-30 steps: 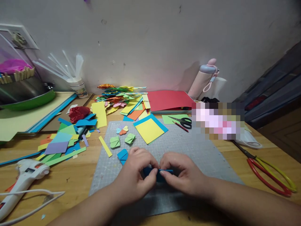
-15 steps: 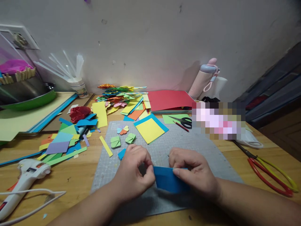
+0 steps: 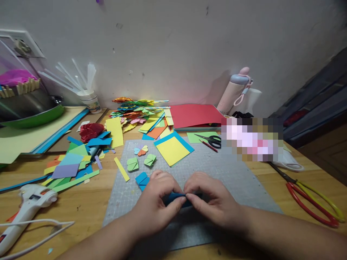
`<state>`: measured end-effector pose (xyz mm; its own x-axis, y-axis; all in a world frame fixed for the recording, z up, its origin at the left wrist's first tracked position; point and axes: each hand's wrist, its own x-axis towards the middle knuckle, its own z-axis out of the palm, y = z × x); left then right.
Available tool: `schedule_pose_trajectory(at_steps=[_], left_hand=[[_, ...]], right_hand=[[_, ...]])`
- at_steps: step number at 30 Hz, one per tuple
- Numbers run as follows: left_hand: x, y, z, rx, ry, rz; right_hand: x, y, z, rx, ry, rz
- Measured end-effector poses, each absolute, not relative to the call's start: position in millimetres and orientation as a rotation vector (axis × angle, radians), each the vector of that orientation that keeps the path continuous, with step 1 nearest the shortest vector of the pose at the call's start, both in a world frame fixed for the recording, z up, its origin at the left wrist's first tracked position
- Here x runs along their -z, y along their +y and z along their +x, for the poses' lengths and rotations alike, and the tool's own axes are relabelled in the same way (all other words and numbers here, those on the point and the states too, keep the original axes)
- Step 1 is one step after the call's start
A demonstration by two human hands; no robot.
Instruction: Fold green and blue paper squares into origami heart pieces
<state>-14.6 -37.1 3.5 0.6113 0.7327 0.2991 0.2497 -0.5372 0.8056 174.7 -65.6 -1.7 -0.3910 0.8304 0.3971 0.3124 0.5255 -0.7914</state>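
Observation:
Both hands pinch a piece of blue paper (image 3: 174,197) above the grey cutting mat (image 3: 233,166). My left hand (image 3: 159,200) grips its left part, and my right hand (image 3: 214,200) grips it at the middle and right, the thumbs nearly touching. Much of the paper is hidden by the fingers. A folded blue piece (image 3: 142,180) lies just beyond my left hand. Two folded green pieces (image 3: 132,164) and a multicoloured paper flower (image 3: 141,150) sit farther back on the mat. Yellow paper (image 3: 174,151) rests on blue sheets near the mat's back edge.
A glue gun (image 3: 29,202) with a white cord lies at the left, near paper scraps (image 3: 66,169). Black scissors (image 3: 211,139) and a pencil (image 3: 208,146) are at the back. Large red-and-yellow-handled scissors (image 3: 311,202) lie right. A pink bottle (image 3: 233,92) stands by the wall.
My right hand has moved left, close to my left hand. The blue paper, seen broad before, now shows only as a narrow strip between the fingers. More of the folded blue piece is visible.

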Motion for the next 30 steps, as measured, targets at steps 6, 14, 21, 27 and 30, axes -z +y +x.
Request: schedule_pose_trajectory(at_steps=[6,14,21,27,30], left_hand=[[-6,-39,-17,-0.818,0.739,2.12],[-8,-35,-25,-1.016,0.865,1.843],[1,-21,-28,-1.224,1.056,1.22],[1,-30,-18,-1.077,0.982,1.365],[-4,-37,-16,-0.868,1.023,1.613]], right_hand=[[-1,-63,174,-0.641,-2.136,-0.919],[-7,-51,184,-0.846,-2.109,-0.839],[10,-51,189,-1.257,-1.646,-0.911],[13,-55,175,-1.492,-1.469,-0.839],[13,-53,176,-1.547,-1.294,-0.926]])
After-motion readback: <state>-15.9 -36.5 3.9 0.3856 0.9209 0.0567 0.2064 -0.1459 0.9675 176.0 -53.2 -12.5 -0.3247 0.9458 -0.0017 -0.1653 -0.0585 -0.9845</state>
